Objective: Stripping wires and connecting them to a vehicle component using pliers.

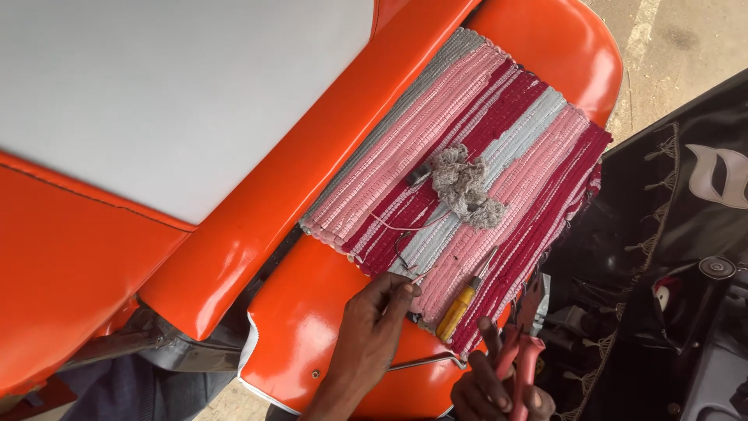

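Observation:
My left hand point(370, 327) rests on the orange seat point(312, 327) at the near edge of a striped woven mat point(467, 148). Its fingertips pinch a thin wire point(407, 261) that curls over the mat. My right hand point(495, 386) is at the bottom edge, closed on the red handles of a pair of pliers point(523, 343), jaws pointing up. A yellow-handled screwdriver point(461, 302) lies on the mat between my hands. A grey wad of cotton waste point(466, 189) sits mid-mat, with a small dark part point(419, 175) beside it.
The mat covers an orange padded seat next to a large orange and white-grey panel point(179, 93). A black vehicle body with fringed trim point(670, 234) stands at the right. Bare concrete ground point(670, 47) shows at the top right.

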